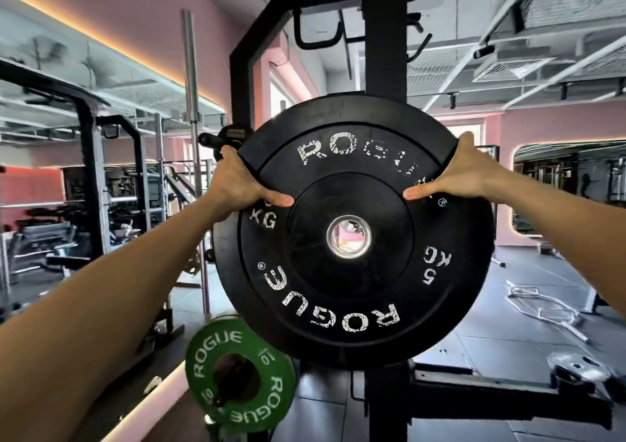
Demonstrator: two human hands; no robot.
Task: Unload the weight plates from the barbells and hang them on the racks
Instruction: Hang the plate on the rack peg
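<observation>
Forearms nearest. Left hand, right hand both clamp black plate rim, thumbs on face, before rack upright. Risk: hub misses peg, plate slips onto green plate below.

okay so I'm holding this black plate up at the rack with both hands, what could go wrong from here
The black plate is gripped only at its upper rim by your left hand and right hand, so it might slip. No peg shows through its centre hole, so it may not be seated. Dropped, it could strike the green plate below.
</observation>
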